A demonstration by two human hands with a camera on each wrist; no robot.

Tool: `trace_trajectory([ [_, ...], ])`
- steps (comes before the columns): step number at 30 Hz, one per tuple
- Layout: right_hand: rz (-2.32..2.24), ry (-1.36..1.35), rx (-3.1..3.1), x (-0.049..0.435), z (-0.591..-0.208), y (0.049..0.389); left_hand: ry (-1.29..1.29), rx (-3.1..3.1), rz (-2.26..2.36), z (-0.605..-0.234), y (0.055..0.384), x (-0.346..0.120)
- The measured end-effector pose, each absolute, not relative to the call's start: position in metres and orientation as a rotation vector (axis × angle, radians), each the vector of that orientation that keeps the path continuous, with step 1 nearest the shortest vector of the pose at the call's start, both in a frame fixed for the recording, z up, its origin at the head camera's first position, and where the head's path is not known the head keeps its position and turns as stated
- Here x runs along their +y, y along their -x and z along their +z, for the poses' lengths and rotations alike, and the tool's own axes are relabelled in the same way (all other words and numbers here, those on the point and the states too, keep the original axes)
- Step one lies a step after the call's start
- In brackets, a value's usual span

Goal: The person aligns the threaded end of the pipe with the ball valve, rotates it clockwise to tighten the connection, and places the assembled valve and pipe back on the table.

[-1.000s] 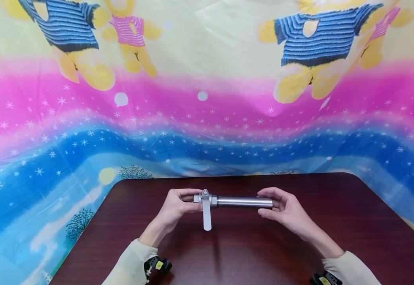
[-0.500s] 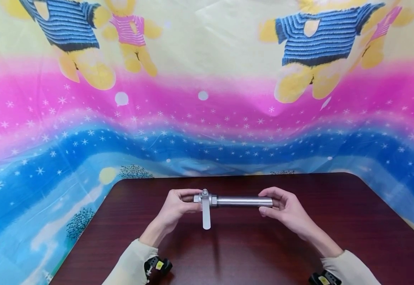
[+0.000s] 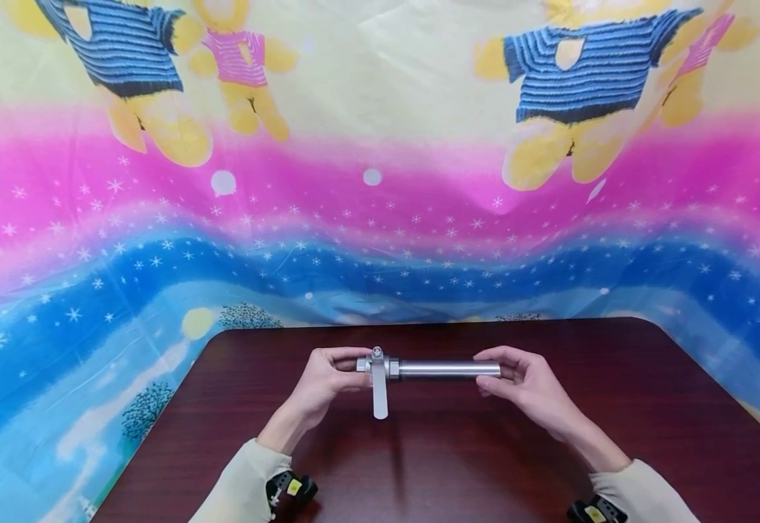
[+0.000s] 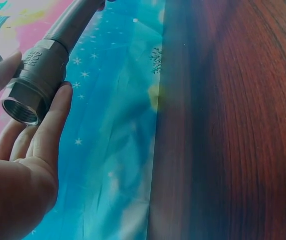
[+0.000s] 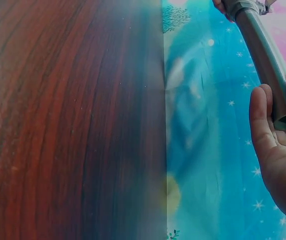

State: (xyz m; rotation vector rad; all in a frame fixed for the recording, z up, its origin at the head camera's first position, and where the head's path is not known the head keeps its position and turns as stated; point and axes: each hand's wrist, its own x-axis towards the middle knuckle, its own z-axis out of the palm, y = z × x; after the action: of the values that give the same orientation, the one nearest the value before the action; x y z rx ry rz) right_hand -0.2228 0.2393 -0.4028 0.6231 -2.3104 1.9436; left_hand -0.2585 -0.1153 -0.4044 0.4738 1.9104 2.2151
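A straight, silvery metal pipe [image 3: 448, 369] joined to a grey metal valve with hexagonal ends [image 3: 394, 367] lies between the hands, above the dark red-brown wooden table [image 3: 458, 465] — its long axis running left to right. The left hand [image 3: 317, 383] pinches the valve; the right hand [image 3: 532, 383] grips the pipe's open end. The flat grey lever [image 3: 380, 396] — nearer the left hand — points toward the person.

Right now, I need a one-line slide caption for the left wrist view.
Left hand grips a metal valve, threaded open end toward the camera, pipe extending beyond.
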Motion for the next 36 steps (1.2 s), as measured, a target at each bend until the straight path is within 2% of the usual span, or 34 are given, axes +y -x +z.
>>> trace_trajectory([
  [36,1.953,-0.641,-2.336,0.2401,-0.4036,0.2225,-0.476,1.915,2.213,-0.405,0.2568,-0.1164],
])
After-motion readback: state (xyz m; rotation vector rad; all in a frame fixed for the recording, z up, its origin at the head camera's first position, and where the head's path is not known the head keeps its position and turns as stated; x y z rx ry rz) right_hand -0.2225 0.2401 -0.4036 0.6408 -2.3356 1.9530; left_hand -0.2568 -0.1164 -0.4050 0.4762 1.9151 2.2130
